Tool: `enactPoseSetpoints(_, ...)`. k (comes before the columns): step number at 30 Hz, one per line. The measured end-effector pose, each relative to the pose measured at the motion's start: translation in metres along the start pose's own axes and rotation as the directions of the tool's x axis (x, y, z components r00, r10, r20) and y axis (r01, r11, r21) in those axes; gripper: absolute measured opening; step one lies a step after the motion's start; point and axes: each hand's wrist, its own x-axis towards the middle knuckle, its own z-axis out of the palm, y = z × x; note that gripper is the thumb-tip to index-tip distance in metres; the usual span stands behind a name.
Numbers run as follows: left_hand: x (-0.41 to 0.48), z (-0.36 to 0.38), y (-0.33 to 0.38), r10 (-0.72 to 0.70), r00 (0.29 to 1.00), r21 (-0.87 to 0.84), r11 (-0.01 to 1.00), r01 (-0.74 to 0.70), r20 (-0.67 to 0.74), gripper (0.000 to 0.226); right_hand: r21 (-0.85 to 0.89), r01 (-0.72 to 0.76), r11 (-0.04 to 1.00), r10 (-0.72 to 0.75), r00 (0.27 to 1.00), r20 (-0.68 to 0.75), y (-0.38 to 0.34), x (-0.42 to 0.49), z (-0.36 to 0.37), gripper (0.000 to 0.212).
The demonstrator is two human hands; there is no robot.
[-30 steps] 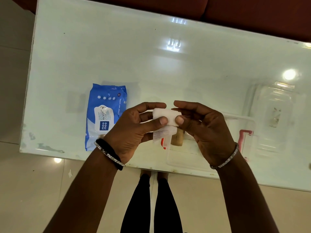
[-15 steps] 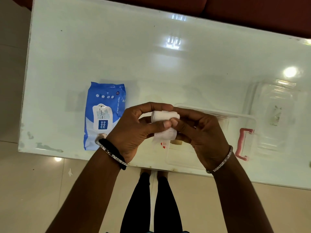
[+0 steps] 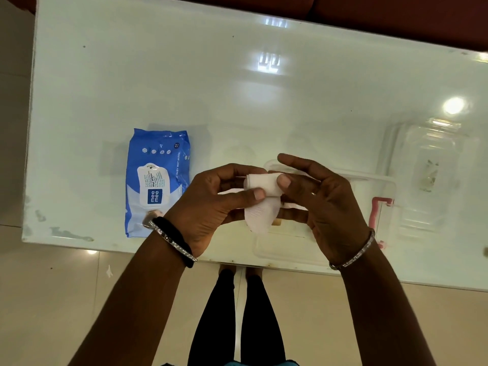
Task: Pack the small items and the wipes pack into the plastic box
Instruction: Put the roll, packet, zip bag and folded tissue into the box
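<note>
A white gauze roll (image 3: pixel 260 200) with a loose tail hanging down is held between both hands above the clear plastic box (image 3: pixel 287 249). My left hand (image 3: pixel 211 207) pinches the roll with thumb and fingers. My right hand (image 3: pixel 319 202) presses its thumb on the roll's right end, other fingers spread. A small tan item (image 3: pixel 277 222) peeks out under the gauze, inside the box. The blue wet wipes pack (image 3: pixel 157 180) lies flat on the table, left of my left hand.
The glass table (image 3: pixel 237 101) has its near edge just below the box. The clear lid (image 3: pixel 433 175) lies to the right of the box, past a pink handle clip (image 3: pixel 376 210). My legs and the tiled floor show below the table edge.
Both hands have kept turning the gauze roll above the box; its loose tail now hangs longer and covers the red item seen earlier. My right fingers have spread wider.
</note>
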Motion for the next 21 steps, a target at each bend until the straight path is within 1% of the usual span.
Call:
enactPoseSetpoints(2, 0.0, 0.001, 0.0, 0.015, 1.0, 0.017, 1.0, -0.016, 0.027, 0.042, -0.019, -0.018, 1.0, 0.018, 1.0, 0.001, 0.001, 0.0, -0.002, 0.045)
enactPoseSetpoints(4, 0.0, 0.002, 0.0, 0.003, 0.998, -0.001, 1.0, -0.003, 0.058, 0.043, -0.047, 0.017, 0.999, -0.017, 1.0, 0.002, 0.002, 0.001, -0.005, 0.039)
enactPoseSetpoints(6, 0.0, 0.004, 0.002, -0.037, 0.996, -0.047, 0.998, 0.041, 0.082, 0.044, -0.062, 0.062, 0.996, -0.062, 0.998, 0.005, 0.003, 0.001, -0.01, 0.039)
enactPoseSetpoints(9, 0.002, 0.007, 0.003, -0.111, 0.993, -0.104, 0.988, 0.115, 0.047, 0.043, -0.097, 0.109, 0.989, -0.106, 0.994, 0.034, 0.004, -0.001, -0.018, 0.04)
enactPoseSetpoints(11, 0.003, 0.009, 0.002, -0.129, 0.991, -0.092, 0.987, 0.13, 0.019, 0.044, -0.073, 0.121, 0.99, -0.117, 0.991, 0.057, 0.004, -0.003, -0.021, 0.039)
enactPoseSetpoints(15, 0.0, 0.016, -0.002, -0.09, 0.994, -0.061, 0.994, 0.094, 0.068, 0.041, 0.035, 0.064, 0.997, -0.065, 0.997, 0.051, 0.004, -0.009, -0.024, 0.036)
enactPoseSetpoints(18, -0.001, 0.02, -0.011, -0.033, 0.998, 0.025, 0.999, 0.032, 0.061, 0.031, -0.025, -0.006, 1.0, 0.006, 1.0, 0.014, 0.005, -0.013, -0.031, 0.035)
enactPoseSetpoints(21, -0.002, 0.025, -0.019, 0.017, 0.997, 0.131, 0.991, -0.026, 0.072, 0.027, -0.119, -0.046, 0.992, 0.053, 0.997, 0.055, 0.008, -0.021, -0.042, 0.03)
